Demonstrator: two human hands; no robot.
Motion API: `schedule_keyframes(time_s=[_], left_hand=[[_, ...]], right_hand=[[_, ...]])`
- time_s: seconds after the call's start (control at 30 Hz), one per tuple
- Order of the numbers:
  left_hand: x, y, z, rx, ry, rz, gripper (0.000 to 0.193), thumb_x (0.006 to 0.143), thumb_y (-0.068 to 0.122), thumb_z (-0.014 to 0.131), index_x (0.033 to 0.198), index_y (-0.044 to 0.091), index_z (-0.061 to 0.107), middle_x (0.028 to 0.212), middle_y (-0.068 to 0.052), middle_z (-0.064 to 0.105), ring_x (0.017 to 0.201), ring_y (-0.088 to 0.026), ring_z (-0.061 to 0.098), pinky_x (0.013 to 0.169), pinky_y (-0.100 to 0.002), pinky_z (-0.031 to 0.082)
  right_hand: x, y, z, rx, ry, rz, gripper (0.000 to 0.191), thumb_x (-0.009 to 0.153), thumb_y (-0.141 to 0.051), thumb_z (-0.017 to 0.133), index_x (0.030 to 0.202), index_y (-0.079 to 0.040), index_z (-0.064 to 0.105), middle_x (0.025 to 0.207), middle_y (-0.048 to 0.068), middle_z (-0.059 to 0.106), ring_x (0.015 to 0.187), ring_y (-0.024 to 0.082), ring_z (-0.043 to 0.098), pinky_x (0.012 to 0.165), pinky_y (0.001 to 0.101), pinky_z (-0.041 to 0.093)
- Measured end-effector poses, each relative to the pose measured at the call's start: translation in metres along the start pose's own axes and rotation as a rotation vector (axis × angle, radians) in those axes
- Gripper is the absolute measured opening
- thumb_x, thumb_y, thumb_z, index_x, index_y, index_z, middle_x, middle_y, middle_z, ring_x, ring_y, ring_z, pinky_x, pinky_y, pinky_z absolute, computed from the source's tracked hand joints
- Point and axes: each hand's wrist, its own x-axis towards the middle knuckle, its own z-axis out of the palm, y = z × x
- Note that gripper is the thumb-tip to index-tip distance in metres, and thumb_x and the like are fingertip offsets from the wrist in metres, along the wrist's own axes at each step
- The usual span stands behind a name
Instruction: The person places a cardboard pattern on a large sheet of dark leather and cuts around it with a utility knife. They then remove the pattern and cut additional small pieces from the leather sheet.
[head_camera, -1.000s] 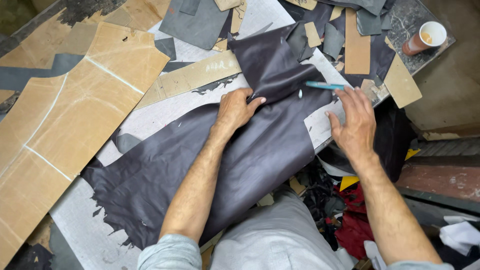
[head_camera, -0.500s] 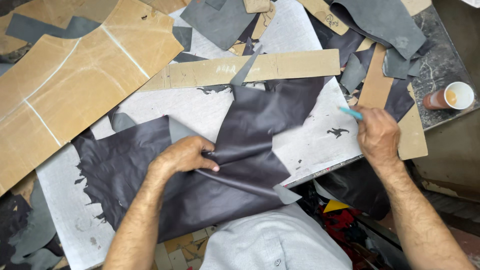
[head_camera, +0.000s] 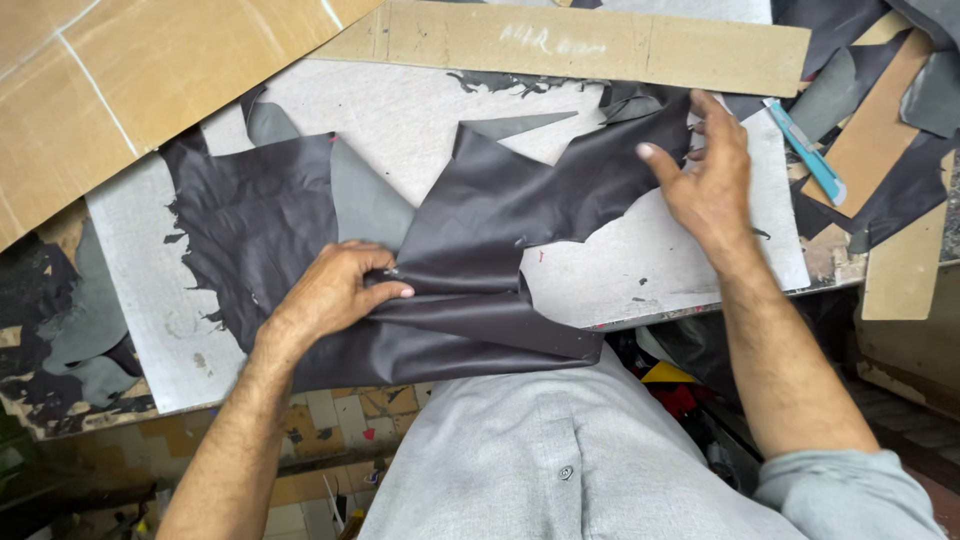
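A large dark purple-grey leather hide (head_camera: 490, 210) lies folded across the grey cutting board (head_camera: 400, 110). My left hand (head_camera: 335, 290) grips a fold of the hide near the board's front edge, fingers closed on it. Farther right, my right hand (head_camera: 705, 180) rests on the hide's ragged upper right corner, fingers spread, pinching its edge. A light blue utility knife (head_camera: 810, 150) lies on the board just right of that hand.
A long cardboard strip (head_camera: 600, 45) lies along the back of the board. Big tan cardboard sheets (head_camera: 120, 90) cover the upper left. Leather offcuts and cardboard patterns (head_camera: 880, 130) pile up at the right. Dark scraps (head_camera: 60, 320) lie at the left.
My right hand has put down the blue knife and moved left onto the hide's upper corner. The left hand keeps its grip on the fold. The view has shifted closer.
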Motion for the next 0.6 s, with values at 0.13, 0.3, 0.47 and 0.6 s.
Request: schedule_keyframes(time_s=[0.13, 0.3, 0.47, 0.6], left_hand=[[-0.03, -0.007, 0.003, -0.134, -0.067, -0.12, 0.032, 0.086, 0.037, 0.077, 0.102, 0.01, 0.076, 0.078, -0.008, 0.077, 0.062, -0.022, 0.063, 0.061, -0.04, 0.055], [-0.062, -0.016, -0.042, -0.222, -0.069, -0.008, 0.035, 0.083, 0.04, 0.073, 0.111, 0.019, 0.079, 0.095, -0.003, 0.085, 0.077, -0.013, 0.081, 0.071, -0.035, 0.067], [-0.09, 0.01, -0.101, 0.221, -0.12, -0.342, 0.041, 0.082, 0.051, 0.074, 0.118, 0.032, 0.079, 0.094, -0.001, 0.085, 0.073, -0.018, 0.081, 0.081, -0.036, 0.067], [-0.102, -0.006, -0.126, 0.441, -0.151, -0.324, 0.045, 0.077, 0.051, 0.078, 0.119, 0.034, 0.079, 0.094, -0.001, 0.086, 0.076, -0.018, 0.079, 0.083, -0.036, 0.066]], right_hand=[[0.019, -0.003, 0.028, -0.018, -0.008, 0.22, 0.075, 0.088, -0.018, 0.085, 0.149, -0.001, 0.046, 0.111, 0.017, 0.067, 0.1, 0.026, 0.066, 0.084, 0.04, 0.059], [-0.002, -0.029, 0.033, -0.155, -0.141, 0.156, 0.045, 0.095, -0.005, 0.079, 0.136, -0.011, 0.062, 0.097, 0.009, 0.07, 0.098, 0.021, 0.067, 0.095, 0.0421, 0.058], [0.013, -0.046, 0.029, -0.155, -0.078, -0.102, 0.074, 0.076, -0.018, 0.094, 0.136, 0.007, 0.06, 0.125, 0.027, 0.051, 0.117, 0.035, 0.048, 0.094, 0.0475, 0.049], [0.02, -0.051, 0.042, -0.149, -0.111, -0.037, 0.054, 0.079, -0.02, 0.092, 0.124, 0.0, 0.07, 0.11, 0.018, 0.06, 0.107, 0.031, 0.054, 0.094, 0.0426, 0.052]])
